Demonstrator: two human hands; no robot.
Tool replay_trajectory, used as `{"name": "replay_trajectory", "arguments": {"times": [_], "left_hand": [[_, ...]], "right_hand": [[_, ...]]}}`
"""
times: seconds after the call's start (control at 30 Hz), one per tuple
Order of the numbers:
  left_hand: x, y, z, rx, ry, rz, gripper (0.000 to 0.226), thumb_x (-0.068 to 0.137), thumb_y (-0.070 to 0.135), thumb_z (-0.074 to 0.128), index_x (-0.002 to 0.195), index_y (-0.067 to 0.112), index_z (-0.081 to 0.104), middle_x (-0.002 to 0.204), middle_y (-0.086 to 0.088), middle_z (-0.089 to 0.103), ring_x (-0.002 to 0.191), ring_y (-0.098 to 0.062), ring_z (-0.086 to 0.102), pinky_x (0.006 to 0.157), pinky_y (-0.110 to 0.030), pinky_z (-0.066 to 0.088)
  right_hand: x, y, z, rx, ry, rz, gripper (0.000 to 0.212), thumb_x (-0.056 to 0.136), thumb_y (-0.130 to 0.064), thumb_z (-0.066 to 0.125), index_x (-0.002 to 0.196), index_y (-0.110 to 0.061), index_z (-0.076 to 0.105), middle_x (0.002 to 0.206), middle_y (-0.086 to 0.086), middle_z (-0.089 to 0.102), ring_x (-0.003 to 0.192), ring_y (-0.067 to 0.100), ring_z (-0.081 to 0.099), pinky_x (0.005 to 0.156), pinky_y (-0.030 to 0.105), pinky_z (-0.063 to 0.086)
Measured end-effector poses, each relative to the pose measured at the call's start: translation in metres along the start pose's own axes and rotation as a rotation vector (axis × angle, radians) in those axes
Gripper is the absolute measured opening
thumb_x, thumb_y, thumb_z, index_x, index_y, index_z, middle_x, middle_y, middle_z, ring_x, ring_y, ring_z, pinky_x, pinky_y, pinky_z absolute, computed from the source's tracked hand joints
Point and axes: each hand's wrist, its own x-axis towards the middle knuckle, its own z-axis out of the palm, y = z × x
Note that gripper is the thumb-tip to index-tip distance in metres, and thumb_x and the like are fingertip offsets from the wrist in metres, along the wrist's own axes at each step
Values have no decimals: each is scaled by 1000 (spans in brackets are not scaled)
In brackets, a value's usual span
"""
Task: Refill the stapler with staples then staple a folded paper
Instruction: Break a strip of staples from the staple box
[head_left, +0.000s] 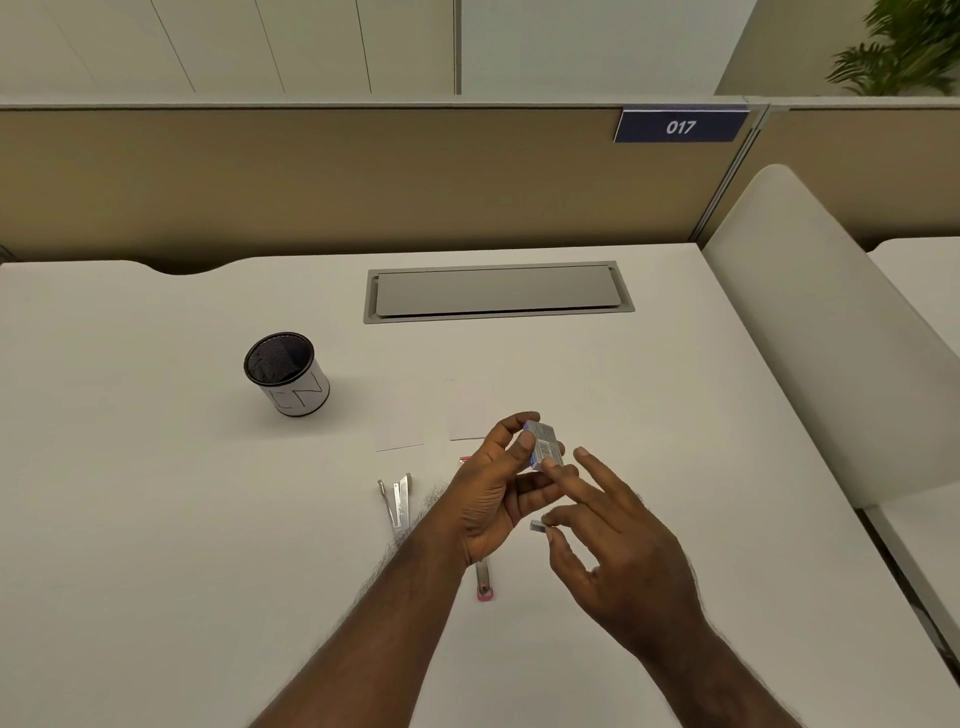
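A black mesh pen cup (286, 373) with a white band is standing at about ten o'clock on the white counter (156, 519), well apart from everything else. Toward the centre, two sheets of white paper (470, 410) are lying flat side by side, and just at six o'clock of them a metal piece (396, 500) is lying splayed open in a V. The stapler (484, 582), pink at its near end, is lying under the left wrist, mostly hidden. The left hand (491, 499) is hovering above the counter, its fingers (511, 428) and thumb curling round a small staple box (544, 447) and gripping it. At four o'clock of the box, the right hand (618, 540) is pinching a short strip of staples (537, 526) between thumb and forefinger, while its other fingers (597, 470) are spreading straight, one touching the box. At twelve o'clock a grey cable hatch (496, 291) is sitting shut in the counter, and a blue 017 plate (680, 126) is hanging on the partition at one o'clock
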Motion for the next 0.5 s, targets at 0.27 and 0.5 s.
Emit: {"name": "replay_trajectory", "arguments": {"times": [0.27, 0.5], "left_hand": [[21, -16, -13, 83, 145, -29, 29, 94, 4, 57, 123, 8, 53, 115, -19, 70, 101, -34, 69, 81, -36, 60], [60, -46, -30, 564, 478, -11, 17, 90, 8, 64, 104, 14, 57, 105, -10, 68, 95, -24, 68, 71, -30, 60]], "right_hand": [[-11, 10, 18, 8, -81, 138, 11, 87, -31, 58, 87, -28, 68, 131, -12, 60, 134, 10, 44, 88, 24, 48], [-21, 36, 21, 368, -6, 772, 4, 82, -26, 72, 82, -29, 72, 76, -18, 72, 73, -3, 67, 68, 19, 56]]}}
